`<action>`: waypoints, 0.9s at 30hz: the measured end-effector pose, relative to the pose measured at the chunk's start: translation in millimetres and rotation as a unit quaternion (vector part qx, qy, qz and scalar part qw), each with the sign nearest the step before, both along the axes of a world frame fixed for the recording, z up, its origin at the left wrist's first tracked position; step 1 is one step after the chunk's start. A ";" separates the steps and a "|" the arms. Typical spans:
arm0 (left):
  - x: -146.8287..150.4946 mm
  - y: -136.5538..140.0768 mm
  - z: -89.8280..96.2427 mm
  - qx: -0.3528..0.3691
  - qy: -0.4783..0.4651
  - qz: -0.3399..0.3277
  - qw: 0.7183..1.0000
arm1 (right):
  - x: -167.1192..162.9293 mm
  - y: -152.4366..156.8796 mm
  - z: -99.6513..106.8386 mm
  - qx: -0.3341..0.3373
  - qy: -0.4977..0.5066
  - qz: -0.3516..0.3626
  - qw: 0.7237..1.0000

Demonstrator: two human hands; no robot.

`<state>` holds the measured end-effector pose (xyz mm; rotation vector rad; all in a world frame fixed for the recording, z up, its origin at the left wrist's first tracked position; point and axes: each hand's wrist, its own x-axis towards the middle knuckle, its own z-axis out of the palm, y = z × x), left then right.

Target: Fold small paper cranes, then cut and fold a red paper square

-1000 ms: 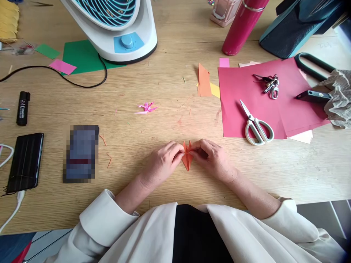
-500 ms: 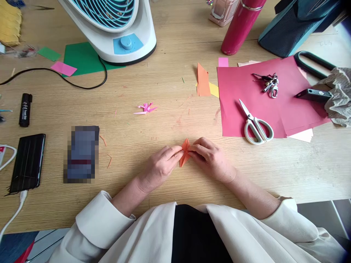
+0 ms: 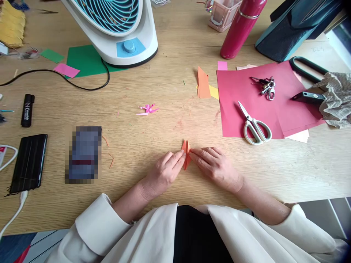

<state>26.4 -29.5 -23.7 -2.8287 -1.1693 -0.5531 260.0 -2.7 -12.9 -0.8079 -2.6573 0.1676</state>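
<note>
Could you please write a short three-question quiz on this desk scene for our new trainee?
1. True or false: both hands touch the orange fold.
2. What lies on the red sheet nearest the right hand? A) scissors B) marker C) phone
3. What colour is the small folded piece lying beyond the left hand?

Key
1. True: fingertips of both hands press it flat against the table.
2. A, the scissors.
3. Pink.

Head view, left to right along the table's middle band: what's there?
Black marker pen → pink folded paper crane → small orange folded paper pressed between left hand and right hand → white-handled scissors
</note>
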 end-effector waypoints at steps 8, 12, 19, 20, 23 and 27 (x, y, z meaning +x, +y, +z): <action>3.1 -8.9 -0.9 -0.018 0.019 0.011 1.000 | 2.9 -11.1 -2.1 -0.008 -0.023 -0.015 1.000; 2.6 -8.6 2.1 -0.029 0.028 0.021 0.999 | 1.8 -9.9 -4.8 -0.010 -0.015 -0.014 1.000; -0.3 -8.9 3.2 -0.038 0.018 0.021 0.999 | 1.7 -9.1 -1.5 -0.019 -0.014 -0.011 1.000; -1.1 -8.6 2.8 -0.038 0.018 0.021 0.999 | 1.6 -9.2 -0.9 -0.021 -0.019 -0.010 1.000; -3.4 -7.3 1.8 -0.040 0.021 0.019 0.999 | 1.3 -10.0 -0.4 -0.028 -0.036 -0.014 0.999; -5.6 -5.8 2.5 -0.050 0.025 0.020 0.998 | 0.6 -10.6 -1.7 -0.028 -0.046 -0.023 0.998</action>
